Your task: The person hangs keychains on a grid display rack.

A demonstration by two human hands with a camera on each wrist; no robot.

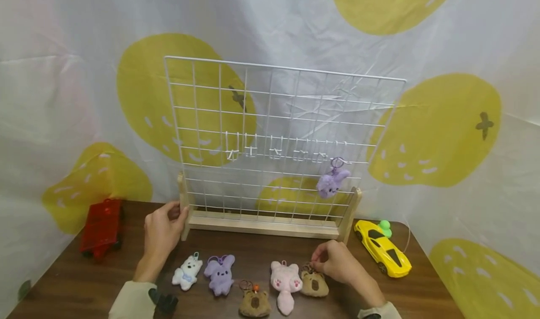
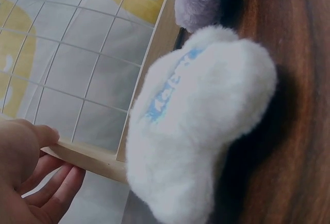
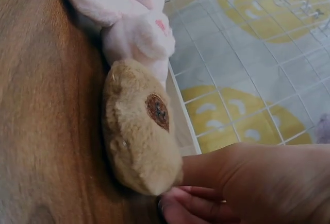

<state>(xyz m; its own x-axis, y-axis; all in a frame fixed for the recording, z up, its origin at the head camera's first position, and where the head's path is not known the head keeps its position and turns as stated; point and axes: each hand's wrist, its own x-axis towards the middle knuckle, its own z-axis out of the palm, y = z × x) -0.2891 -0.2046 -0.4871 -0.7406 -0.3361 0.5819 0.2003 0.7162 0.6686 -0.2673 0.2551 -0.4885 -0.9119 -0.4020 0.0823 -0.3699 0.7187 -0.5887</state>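
All clock directions are read in the head view, from the brown toy unless stated. Nearest, at eight o'clock, lies the other brown toy (image 1: 255, 305); it is worth keeping the sleeve and wrist off it. At nine o'clock is the pink toy (image 1: 287, 281), so close that I cannot tell whether the two touch; lifting straight up first, rather than dragging sideways, should leave it undisturbed.

The brown toy (image 1: 314, 285) itself rests on the table, its ring (image 1: 306, 266) at its eleven o'clock edge. The right hand (image 1: 337, 262) comes in from two o'clock, thumb and forefinger narrowed at that ring; whether they have closed on it I cannot tell. A good hold would be on the ring's rim, with its opening left free and the plush hanging below.

Farther off, towards ten o'clock, the left hand (image 1: 166, 225) holds the wooden stand (image 1: 184, 206), thumb on one side and fingers on the other. That should be a sound brace; a steady grip without pulling would keep the grid (image 1: 270, 108) from rocking.

Farthest, at twelve o'clock, a purple toy (image 1: 331, 184) hangs from its hook by the ring, a fair model for the grip. More hooks (image 1: 275, 153) stand at ten o'clock from it; contact with them is best avoided.
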